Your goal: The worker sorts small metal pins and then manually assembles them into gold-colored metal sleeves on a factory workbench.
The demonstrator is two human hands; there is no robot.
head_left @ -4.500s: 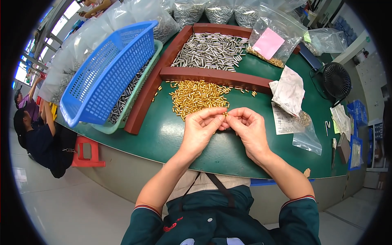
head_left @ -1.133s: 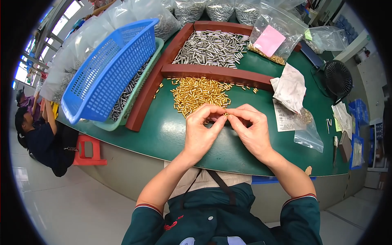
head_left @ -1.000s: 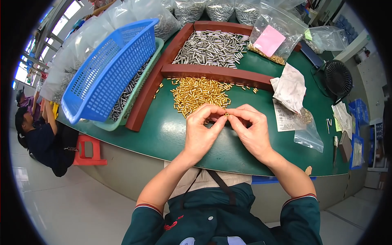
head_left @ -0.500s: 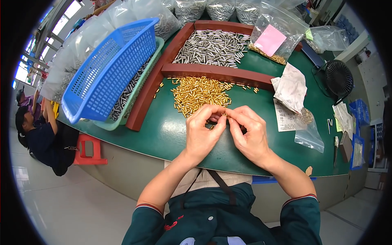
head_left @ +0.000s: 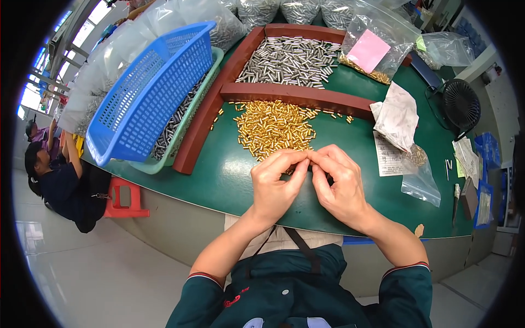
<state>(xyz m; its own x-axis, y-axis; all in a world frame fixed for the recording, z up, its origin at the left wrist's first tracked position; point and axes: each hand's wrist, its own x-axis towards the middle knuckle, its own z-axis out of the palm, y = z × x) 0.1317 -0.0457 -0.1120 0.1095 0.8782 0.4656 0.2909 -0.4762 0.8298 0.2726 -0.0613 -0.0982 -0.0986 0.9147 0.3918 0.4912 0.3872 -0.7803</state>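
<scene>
My left hand (head_left: 278, 179) and my right hand (head_left: 340, 183) meet fingertip to fingertip over the green table, just on the near side of a heap of small gold-coloured metal sleeves (head_left: 273, 128). Both are closed in a pinch. A bit of gold shows under the curled left fingers; whatever lies between the touching fingertips is hidden. Beyond the heap, a brown wooden bar (head_left: 298, 97) separates it from a spread of short silver metal pins (head_left: 292, 60).
At left, a blue perforated basket (head_left: 147, 93) leans in a green basket (head_left: 164, 164) of dark pins. Bags of pins (head_left: 257, 13) line the back. On the right are a soiled cloth (head_left: 397, 115), a zip bag (head_left: 421, 188) and a black fan (head_left: 460, 106). A person (head_left: 60, 177) sits far left.
The fingertips have drawn tighter together, and the gold piece seen between them before is now covered. The whole view has shifted slightly; the heaps look the same.
</scene>
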